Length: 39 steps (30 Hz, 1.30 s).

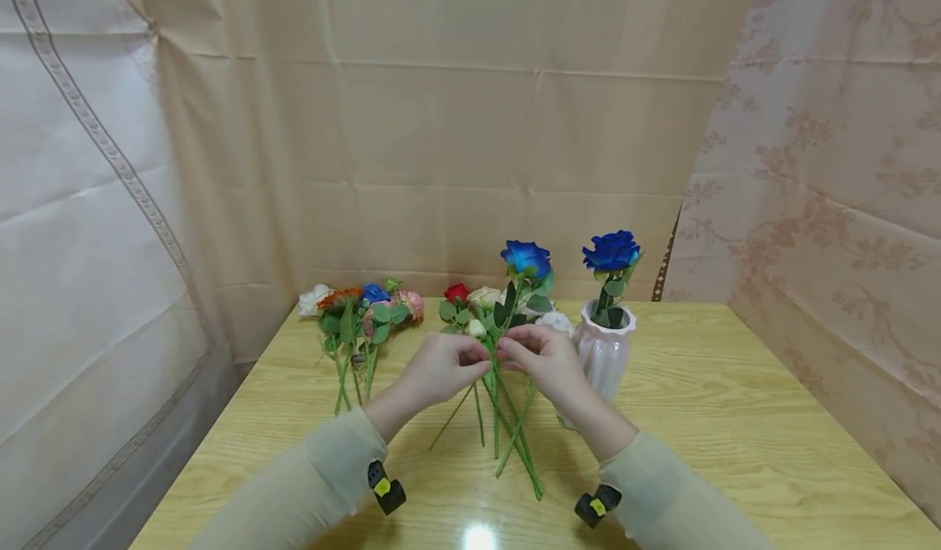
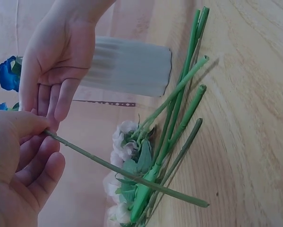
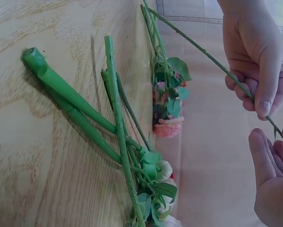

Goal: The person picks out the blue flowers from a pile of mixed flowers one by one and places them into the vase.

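Note:
A blue rose (image 1: 526, 260) with green leaves stands raised between the two hands, above the flowers on the table. My left hand (image 1: 448, 362) pinches its thin stem (image 2: 127, 175) between thumb and fingers, and the stem's bare lower end slants down past that hand. Higher on the same stem, just below the leaves, my right hand (image 1: 544, 358) has its thumb and fingertips round it, close to the left fingertips. A pearly white fluted vase (image 1: 603, 358) stands beside the right hand, holding a darker blue rose (image 1: 612, 251).
Under the hands lie a red rose (image 1: 456, 292), cream and white blooms (image 1: 484, 297) and several crossing green stems (image 1: 525, 456). Further left is a bunch with an orange flower (image 1: 340, 297), a pink flower (image 1: 412, 305) and a white one (image 1: 314, 300). Cloth (image 1: 470, 141) hangs behind the wooden table (image 1: 720, 403).

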Tool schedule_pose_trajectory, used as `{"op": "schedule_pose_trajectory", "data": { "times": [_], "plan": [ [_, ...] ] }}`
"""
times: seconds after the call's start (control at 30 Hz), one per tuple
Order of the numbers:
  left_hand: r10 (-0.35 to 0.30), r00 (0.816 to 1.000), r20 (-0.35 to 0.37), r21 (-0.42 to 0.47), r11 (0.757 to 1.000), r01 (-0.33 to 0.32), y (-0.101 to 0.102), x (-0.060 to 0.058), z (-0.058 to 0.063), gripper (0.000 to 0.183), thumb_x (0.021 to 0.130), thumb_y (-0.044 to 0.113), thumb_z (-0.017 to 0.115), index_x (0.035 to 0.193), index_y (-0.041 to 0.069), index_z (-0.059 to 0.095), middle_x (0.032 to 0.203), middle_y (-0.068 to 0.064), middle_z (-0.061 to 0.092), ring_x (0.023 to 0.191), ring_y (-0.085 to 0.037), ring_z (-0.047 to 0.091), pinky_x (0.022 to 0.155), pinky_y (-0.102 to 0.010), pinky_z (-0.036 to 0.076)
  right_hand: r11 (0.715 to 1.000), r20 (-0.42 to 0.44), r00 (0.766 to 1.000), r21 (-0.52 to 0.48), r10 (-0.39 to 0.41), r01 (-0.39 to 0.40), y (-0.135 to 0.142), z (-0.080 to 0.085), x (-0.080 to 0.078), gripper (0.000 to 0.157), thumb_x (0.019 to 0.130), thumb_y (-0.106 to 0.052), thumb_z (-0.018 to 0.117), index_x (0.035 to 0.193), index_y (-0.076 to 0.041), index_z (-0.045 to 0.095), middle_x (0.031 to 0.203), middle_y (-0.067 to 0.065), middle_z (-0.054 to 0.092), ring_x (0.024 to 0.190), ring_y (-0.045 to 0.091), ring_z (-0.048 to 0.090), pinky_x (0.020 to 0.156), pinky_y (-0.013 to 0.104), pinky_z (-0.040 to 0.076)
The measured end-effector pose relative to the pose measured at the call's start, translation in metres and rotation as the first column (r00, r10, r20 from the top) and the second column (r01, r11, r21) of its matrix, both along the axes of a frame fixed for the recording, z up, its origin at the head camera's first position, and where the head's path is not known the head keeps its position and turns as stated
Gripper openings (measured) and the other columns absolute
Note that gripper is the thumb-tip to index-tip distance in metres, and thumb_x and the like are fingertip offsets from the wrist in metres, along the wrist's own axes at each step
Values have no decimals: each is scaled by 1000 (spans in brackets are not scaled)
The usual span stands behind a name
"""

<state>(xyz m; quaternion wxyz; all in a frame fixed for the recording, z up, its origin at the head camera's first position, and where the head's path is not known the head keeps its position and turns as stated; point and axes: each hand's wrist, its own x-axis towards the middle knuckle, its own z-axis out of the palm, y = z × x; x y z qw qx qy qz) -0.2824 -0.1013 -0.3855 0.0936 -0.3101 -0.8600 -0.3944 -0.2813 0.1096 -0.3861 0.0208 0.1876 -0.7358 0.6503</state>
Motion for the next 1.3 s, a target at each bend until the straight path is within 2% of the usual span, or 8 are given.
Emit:
{"op": "schedule_pose_trajectory", "data": {
  "times": [0.17, 0.53, 0.87, 1.07, 1.3],
  "plan": [
    [-1, 1000, 5, 5, 1000, 1, 2, -1, -3, 6, 96, 15, 73, 97, 12, 78, 83, 9, 71, 72, -3, 64, 67, -26, 56, 1000, 6, 1000, 0, -14, 14, -3, 3, 3, 20, 100, -12, 68, 108, 6, 69, 99, 18, 72, 94, 28, 72, 82, 39, 60],
    [-9, 1000, 29, 25, 1000, 8, 6, 1, -5, 10, 97, 15, 73, 100, 8, 78, 85, 8, 71, 75, -5, 65, 68, -26, 56, 1000, 5, 1000, -2, -24, 24, -2, 0, 1, 18, 100, -10, 68, 107, 7, 69, 97, 19, 73, 92, 31, 72, 83, 44, 59],
    [-24, 999, 44, 26, 999, 23, 6, 0, -6, 9, 98, 19, 72, 100, 13, 78, 85, 11, 71, 75, -4, 65, 69, -27, 55, 999, -3, 999, 25, -38, 38, 0, 0, 1, 16, 100, -9, 66, 104, 6, 69, 93, 17, 72, 88, 28, 72, 76, 32, 61],
    [-47, 997, 63, 18, 999, 46, 4, 2, -4, 14, 100, 23, 69, 102, 13, 78, 86, 12, 70, 76, -5, 64, 69, -28, 55, 999, 9, 999, 7, -35, 35, 1, 3, 1, 14, 101, -6, 64, 104, 7, 69, 92, 17, 72, 86, 30, 72, 79, 38, 61],
    [-31, 996, 80, 29, 999, 29, -2, 2, -3, 15, 101, 27, 67, 105, 17, 77, 89, 14, 69, 79, -6, 65, 72, -30, 55, 999, -18, 999, 24, -33, 34, 5, 11, 0, 19, 102, -9, 63, 106, 9, 68, 93, 19, 71, 86, 32, 72, 80, 46, 60]
  ]
}}
